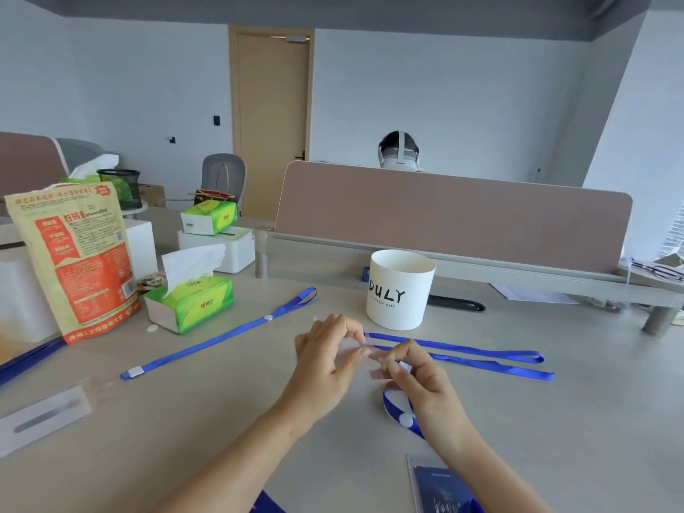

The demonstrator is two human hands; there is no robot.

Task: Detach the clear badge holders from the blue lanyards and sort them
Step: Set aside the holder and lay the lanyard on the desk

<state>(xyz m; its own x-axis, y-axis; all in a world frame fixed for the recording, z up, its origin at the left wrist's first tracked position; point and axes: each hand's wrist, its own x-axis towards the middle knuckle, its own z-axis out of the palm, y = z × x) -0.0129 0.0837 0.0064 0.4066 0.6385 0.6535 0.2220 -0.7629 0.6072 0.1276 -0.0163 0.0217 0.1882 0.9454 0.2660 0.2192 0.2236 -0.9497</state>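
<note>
Grey desk is carrying a white round tub reading "DULY", its inside hidden, and a green tissue pack sprouting a white tissue. Left hand and right hand are pinching a clear plastic badge holder mid-desk, beside blue ribbon lanyards.

badge holder cut off below, blurred

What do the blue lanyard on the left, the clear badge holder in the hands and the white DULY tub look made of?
Blue lanyard: woven fabric ribbon with a slight sheen; it lies flat and folds at its loop.
Clear badge holder: soft transparent plastic, probably vinyl; the table shows through it.
White tub: matte and thin-rimmed; paper or plastic, cannot tell.
</note>
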